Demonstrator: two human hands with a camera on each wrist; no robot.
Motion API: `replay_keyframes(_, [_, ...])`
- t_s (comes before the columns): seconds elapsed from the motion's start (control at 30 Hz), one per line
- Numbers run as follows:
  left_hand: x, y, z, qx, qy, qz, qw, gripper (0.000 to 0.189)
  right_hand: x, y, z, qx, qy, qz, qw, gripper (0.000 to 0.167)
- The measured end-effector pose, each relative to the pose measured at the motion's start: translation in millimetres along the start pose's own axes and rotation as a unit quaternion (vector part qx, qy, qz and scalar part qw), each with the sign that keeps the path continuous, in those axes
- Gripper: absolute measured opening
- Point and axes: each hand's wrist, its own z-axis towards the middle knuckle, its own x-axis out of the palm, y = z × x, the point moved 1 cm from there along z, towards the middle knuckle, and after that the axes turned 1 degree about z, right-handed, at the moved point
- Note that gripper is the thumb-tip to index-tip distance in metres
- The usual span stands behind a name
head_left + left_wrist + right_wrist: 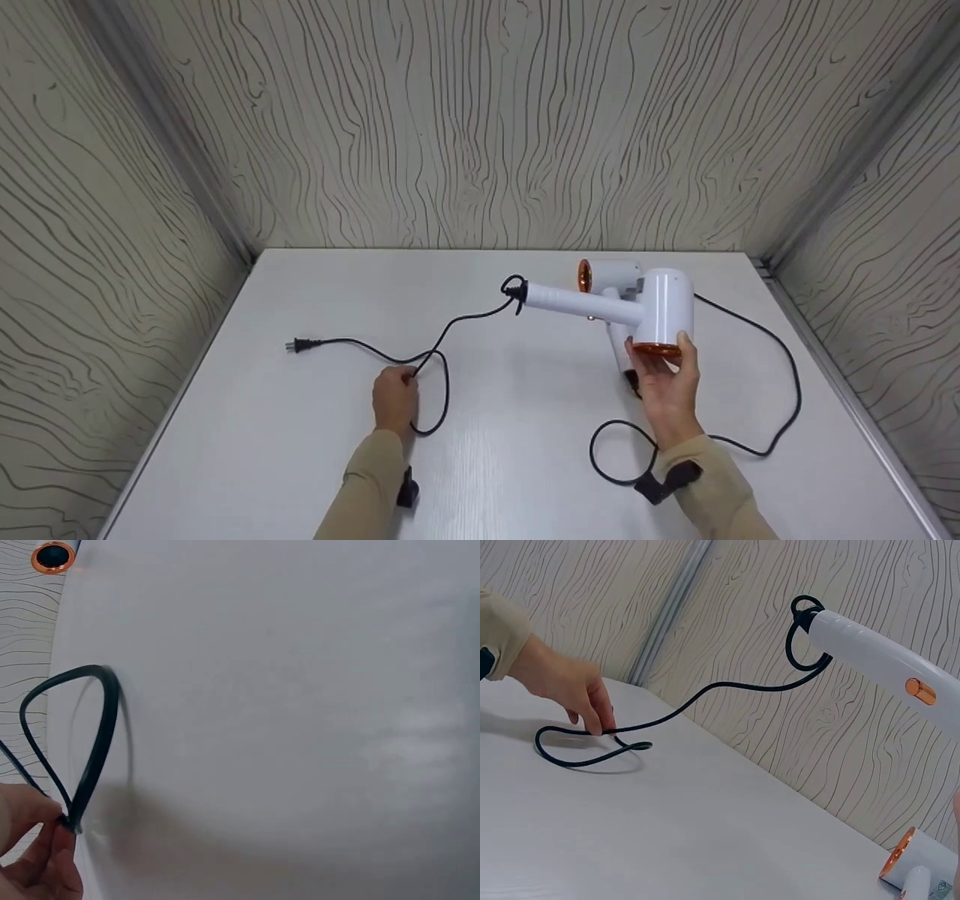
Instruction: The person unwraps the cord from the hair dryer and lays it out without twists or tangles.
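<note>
My right hand [670, 397] holds a white hair dryer [667, 304] by the copper-rimmed end of its barrel, thumb and fingers on either side. The dryer is lifted above the table, with its handle [885, 652] pointing left. From the handle's end runs a black power cord [448, 394], looped once close to the handle. My left hand [395, 397] pinches this cord between thumb and fingers, low over the tabletop, and a loop stands out from the pinch. The cord's two-pin plug [303, 345] lies beyond the left hand.
A second white hair dryer [613, 273] with a copper rim lies on the white table [510, 450], partly hidden behind the held one. Its black cord [797, 390] curves down the right side and coils near the right wrist. Wood-grain-patterned walls [480, 135] enclose the table's back and sides.
</note>
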Motion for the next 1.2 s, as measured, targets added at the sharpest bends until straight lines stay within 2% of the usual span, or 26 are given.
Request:
replay_keyframes(0.17, [-0.3,-3.9,0.6,0.01,0.002,-0.005,0.9999,0.018,2.1,-2.1,0.7,-0.007,-0.003,-0.036,0.9993,0.047])
replay_keyframes(0.37, [0.3,-11.5,-1.3,0.019,0.01,-0.032,0.9993,0.019,3.5,-2.9,1.6,-0.013,0.005,-0.049,0.9987,0.049])
replay_keyframes(0.63, [-2.1,-21.5,-4.3,0.009,0.045,-0.075,0.9961,0.021,4.4,-4.2,1.6,-0.012,0.008,-0.059,0.9982,0.05])
replay_keyframes(0.9, [-0.2,-25.4,-3.1,0.058,0.019,-0.071,0.9956,0.016,5.1,-4.7,-0.1,-0.011,0.008,-0.057,0.9983,0.053])
replay_keyframes(1.2, [2.6,-26.0,-2.8,0.079,0.012,-0.074,0.994,0.014,4.8,-4.6,-1.3,-0.012,0.011,-0.065,0.9977,0.056])
